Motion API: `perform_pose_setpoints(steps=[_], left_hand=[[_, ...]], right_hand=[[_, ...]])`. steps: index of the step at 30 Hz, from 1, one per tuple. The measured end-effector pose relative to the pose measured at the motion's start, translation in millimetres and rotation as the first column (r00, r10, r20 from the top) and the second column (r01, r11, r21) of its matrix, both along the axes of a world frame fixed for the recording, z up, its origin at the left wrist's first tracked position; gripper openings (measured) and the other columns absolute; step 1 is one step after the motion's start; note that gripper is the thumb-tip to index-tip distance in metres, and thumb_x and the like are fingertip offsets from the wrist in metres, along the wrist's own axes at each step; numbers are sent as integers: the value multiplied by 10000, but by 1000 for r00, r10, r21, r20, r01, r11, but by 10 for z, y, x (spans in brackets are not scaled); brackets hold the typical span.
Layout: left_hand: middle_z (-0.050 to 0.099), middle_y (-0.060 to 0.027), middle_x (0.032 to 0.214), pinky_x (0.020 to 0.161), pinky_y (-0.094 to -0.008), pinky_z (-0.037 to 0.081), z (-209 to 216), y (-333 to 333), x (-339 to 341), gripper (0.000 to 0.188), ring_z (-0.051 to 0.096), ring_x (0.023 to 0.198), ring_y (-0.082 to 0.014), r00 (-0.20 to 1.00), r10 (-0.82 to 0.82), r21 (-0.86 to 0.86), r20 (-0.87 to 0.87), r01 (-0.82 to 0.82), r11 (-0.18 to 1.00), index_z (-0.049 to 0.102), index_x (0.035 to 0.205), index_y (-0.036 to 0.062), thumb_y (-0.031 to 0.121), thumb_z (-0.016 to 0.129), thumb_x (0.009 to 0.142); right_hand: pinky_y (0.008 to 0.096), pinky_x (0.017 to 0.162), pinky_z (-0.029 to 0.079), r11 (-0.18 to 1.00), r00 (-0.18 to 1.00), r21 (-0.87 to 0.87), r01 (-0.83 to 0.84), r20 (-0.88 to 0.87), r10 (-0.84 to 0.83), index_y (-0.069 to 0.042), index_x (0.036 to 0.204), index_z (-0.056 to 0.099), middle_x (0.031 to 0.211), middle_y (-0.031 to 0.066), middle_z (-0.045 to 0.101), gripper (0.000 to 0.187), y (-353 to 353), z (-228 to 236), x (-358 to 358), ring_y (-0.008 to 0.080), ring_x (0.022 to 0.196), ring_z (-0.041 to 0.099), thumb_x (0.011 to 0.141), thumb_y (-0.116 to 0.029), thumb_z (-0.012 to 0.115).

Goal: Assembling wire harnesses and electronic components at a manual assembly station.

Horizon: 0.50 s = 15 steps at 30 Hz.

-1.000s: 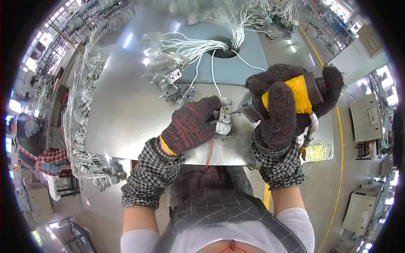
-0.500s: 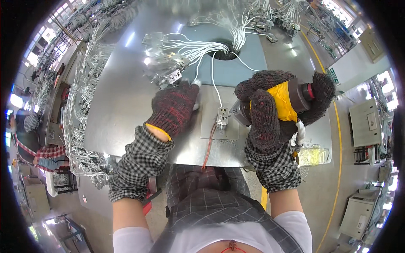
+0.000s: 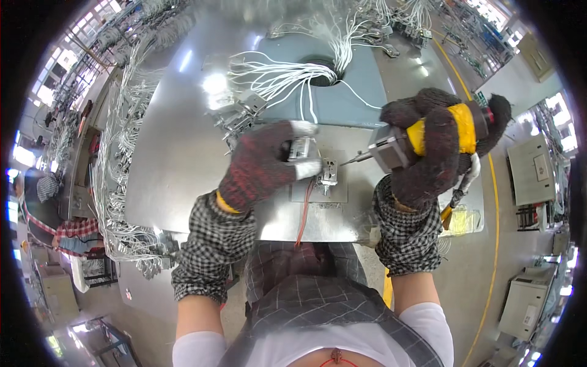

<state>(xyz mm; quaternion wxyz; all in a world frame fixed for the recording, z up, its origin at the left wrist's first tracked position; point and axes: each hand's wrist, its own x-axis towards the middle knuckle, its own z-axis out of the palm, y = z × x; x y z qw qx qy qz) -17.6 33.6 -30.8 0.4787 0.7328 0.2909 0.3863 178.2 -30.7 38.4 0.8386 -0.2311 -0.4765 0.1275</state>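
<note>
A small silvery metal socket part is pinched between the white-tipped thumb and finger of my left hand, which wears a dark red-black knit glove. White cables reach down to it from behind. Just right of it, a metal fixture block stands on a small plate, with a red cable running toward the table's front edge. My right hand, gloved too, is wrapped around an electric screwdriver with yellow tape. Its bit points left at the fixture block, slightly apart from it.
Several metal sockets lie beyond my left hand. White cables pass through a round hole in the grey panel. A yellow-lined clear tray sits at the table's right edge. Hanging cables and a person are at left.
My left hand has moved right from beside the socket pile to the fixture and now holds a socket part. My right hand has drawn the screwdriver away to the right.
</note>
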Motion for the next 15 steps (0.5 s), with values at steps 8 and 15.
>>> perform_pose_setpoints(steps=[8,15], left_hand=[[661,-96,824,636,-304,518,78,-30,269,524,609,654,-174,993,-25,363,-119,67,930,685,1122,69,411,819,748],[649,-90,828,702,-323,531,142,-89,105,483,642,748,-187,950,-74,79,-302,103,992,669,1098,30,321,824,745]], right_hand=[[417,565,575,993,991,37,109,-83,-106,-128,1423,264,858,200,642,663,12,16,169,215,652,612,870,-65,624],[414,605,588,979,977,44,-200,-64,202,-191,1476,244,930,151,631,779,9,-49,46,214,708,636,847,-80,689]])
